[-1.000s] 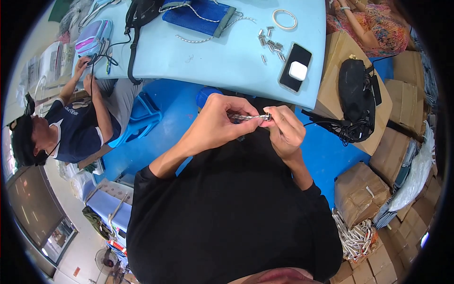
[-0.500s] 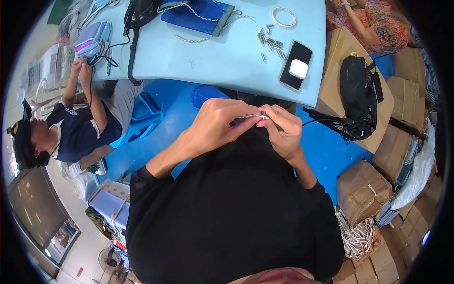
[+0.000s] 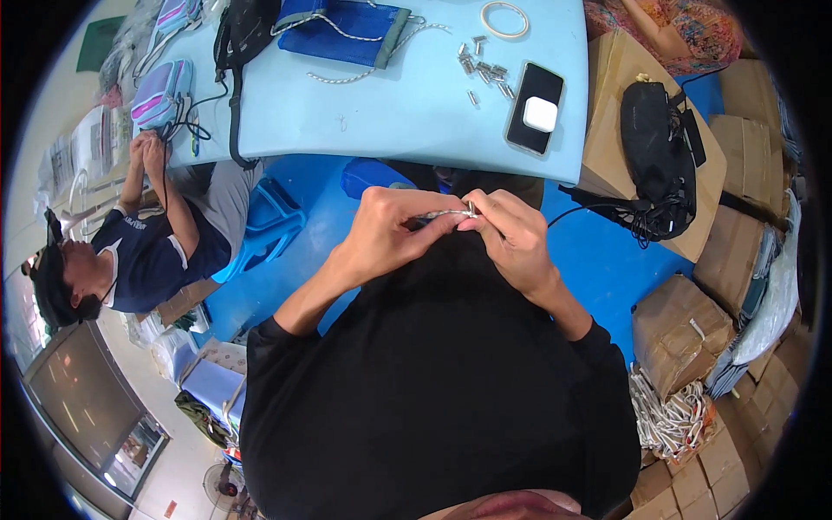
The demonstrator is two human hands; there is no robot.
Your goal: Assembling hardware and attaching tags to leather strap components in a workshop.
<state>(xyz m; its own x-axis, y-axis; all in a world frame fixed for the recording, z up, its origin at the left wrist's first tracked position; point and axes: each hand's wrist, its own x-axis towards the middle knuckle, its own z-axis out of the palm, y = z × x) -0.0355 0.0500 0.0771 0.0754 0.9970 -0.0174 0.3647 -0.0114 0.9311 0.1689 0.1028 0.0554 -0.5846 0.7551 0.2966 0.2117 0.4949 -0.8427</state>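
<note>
In front of my black shirt, both hands meet below the table edge. My left hand pinches a thin white-and-dark flecked cord between thumb and index finger. My right hand grips a small shiny metal piece in its fingertips, right at the cord's end. Whether the cord sits inside the metal piece is too small to tell. Similar small metal cylinders lie scattered on the light blue table. Behind them, a blue mesh pouch has the same kind of cord trailing from it.
A phone with a white case on it and a tape roll lie on the table. Right stands a carton bearing a black bag. A co-worker sits left, beside a blue stool.
The view has shifted slightly. More cord shows between my hands, and the metal piece now stands more upright in my right fingertips. Both hands keep their pinch.
</note>
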